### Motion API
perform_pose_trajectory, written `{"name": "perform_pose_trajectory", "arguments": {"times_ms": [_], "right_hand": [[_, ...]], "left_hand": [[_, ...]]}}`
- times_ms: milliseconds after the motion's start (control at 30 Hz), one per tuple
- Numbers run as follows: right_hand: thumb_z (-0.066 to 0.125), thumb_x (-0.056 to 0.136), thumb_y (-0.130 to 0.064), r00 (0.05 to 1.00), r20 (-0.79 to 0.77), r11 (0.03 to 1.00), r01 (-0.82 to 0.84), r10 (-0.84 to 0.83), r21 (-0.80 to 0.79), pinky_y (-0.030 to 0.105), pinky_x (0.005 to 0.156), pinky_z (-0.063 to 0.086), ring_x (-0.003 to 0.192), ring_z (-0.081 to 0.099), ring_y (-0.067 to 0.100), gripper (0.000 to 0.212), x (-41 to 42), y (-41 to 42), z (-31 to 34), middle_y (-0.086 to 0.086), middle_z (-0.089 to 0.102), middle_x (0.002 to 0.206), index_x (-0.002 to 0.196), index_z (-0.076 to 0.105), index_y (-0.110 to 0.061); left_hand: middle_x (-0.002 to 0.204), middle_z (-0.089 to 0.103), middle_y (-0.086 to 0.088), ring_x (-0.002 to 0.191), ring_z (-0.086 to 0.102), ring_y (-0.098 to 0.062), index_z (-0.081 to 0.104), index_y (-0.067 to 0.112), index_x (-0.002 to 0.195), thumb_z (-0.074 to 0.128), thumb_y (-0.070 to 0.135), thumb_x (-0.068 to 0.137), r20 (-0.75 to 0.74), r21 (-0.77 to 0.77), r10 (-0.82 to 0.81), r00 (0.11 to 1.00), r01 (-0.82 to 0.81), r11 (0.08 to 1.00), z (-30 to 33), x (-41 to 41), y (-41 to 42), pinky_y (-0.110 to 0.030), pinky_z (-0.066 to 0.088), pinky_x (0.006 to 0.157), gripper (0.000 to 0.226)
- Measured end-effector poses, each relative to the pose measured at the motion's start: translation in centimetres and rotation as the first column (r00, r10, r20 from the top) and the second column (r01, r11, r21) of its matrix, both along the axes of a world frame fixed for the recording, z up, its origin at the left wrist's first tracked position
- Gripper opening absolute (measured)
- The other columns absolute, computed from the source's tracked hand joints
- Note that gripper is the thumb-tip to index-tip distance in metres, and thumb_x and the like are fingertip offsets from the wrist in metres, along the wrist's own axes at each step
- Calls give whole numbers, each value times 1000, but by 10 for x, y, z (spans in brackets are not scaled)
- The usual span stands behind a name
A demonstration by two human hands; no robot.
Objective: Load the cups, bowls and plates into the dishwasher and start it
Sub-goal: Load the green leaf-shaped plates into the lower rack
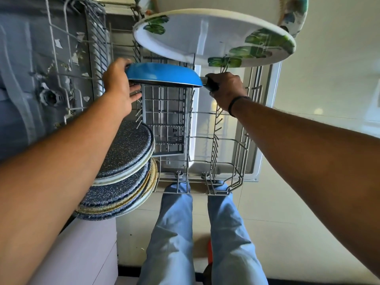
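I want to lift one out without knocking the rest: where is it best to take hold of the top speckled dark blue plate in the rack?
Probably pinch the top speckled dark blue plate at its pale exposed rim, coming from the open middle of the grey wire rack. It leans on the plates behind, and only that edge looks free.

Blue pan [164, 76] upside down over the rack [232, 153], speckled plates [123, 159] stacked at its left edge

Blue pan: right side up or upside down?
Upside down. The blue pan shows its domed blue outside upward, rim facing down over the rack. The left hand holds its edge; the right hand grips the handle.
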State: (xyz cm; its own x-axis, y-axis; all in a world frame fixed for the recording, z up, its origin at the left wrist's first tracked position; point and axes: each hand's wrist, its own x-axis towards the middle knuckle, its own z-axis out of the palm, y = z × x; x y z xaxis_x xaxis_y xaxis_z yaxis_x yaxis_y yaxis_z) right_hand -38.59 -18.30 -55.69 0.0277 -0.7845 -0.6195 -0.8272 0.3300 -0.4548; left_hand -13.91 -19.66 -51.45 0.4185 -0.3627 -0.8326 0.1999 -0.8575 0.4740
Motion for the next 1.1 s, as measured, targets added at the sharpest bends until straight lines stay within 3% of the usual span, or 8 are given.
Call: {"name": "perform_pose_trajectory", "arguments": {"times_ms": [100, 267, 467, 633, 800, 867, 967, 1100], "right_hand": [[56, 95, -13, 999, -37, 999, -33, 33, 4, 32, 74, 47, 92, 58, 25, 32, -2, 0, -3, 6, 68, 109, 121, 65, -29], [58, 93, -10, 995, -83, 998, -51, 48, -40, 43, 93, 52, 109, 61, 28, 52, -2, 7, 3, 6, 66, 121, 142, 50, -26], [55, 95, -10, 991, -111, 994, -80, 71, -72, 43, 93, 51, 103, 61, 26, 33, -5, 12, 7, 3, 70, 110, 122, 64, -27], [54, 96, -6, 986, -141, 991, -98, 85, -86, 39, 94, 47, 105, 55, 26, 29, -5, 14, 11, 3, 63, 106, 114, 68, -24], [59, 93, -8, 955, -124, 962, -259, 269, 90, 43, 101, 43, 122, 50, 26, 40, 4, 18, 6, 2, 60, 129, 128, 63, -27], [61, 91, -6, 947, -171, 962, -271, 273, 38, 43, 103, 42, 120, 50, 25, 43, 6, 20, 3, 3, 58, 129, 129, 63, -25], [62, 87, 0, 955, -229, 960, -228, 188, -165, 42, 106, 40, 115, 53, 24, 44, 7, 28, 6, 0, 59, 127, 121, 68, -27], [55, 83, 6, 970, -212, 885, -203, 122, -419, 42, 97, 44, 105, 60, 30, 45, 4, 27, 20, 3, 62, 122, 113, 73, -22]], "left_hand": [[120, 65, -6, 105, 64, -25, 63, 25, 98, 59, 45, 90, -34, 6, 40, 999, -39, 999, 2, -1, -2, -40, 52, 84, 22], [116, 69, -7, 104, 66, -25, 63, 23, 102, 56, 56, 90, -54, -10, 115, 992, -116, 993, 5, 0, 5, -42, 54, 84, 36], [116, 67, -10, 103, 68, -25, 63, 24, 115, 60, 48, 91, -58, -42, 158, 986, -161, 986, 7, -6, 19, -42, 57, 84, 34], [106, 73, -10, 90, 74, -23, 61, 16, 117, 50, 37, 100, -20, 4, 180, 983, -180, 984, 7, -2, 12, -39, 61, 73, 29], [89, 68, -8, 70, 68, -18, 58, 7, 109, 31, 20, 105, -68, 52, 251, 966, -248, 967, 13, 1, 0, -24, 54, 52, 30], [81, 61, -6, 57, 60, -13, 53, 7, 99, 28, 19, 106, -102, 48, 363, 926, -360, 932, 16, 1, -8, -16, 46, 44, 29], [47, 43, 1, 33, 38, -5, 44, 12, 81, 24, 25, 107, -169, 35, 409, 897, -409, 912, 24, 3, -20, -13, 32, 36, 36], [37, 28, 7, 30, 27, -3, 39, 15, 63, 21, 22, 107, -243, 1, 404, 882, -416, 909, 33, 18, -27, -11, 22, 35, 47]]}}
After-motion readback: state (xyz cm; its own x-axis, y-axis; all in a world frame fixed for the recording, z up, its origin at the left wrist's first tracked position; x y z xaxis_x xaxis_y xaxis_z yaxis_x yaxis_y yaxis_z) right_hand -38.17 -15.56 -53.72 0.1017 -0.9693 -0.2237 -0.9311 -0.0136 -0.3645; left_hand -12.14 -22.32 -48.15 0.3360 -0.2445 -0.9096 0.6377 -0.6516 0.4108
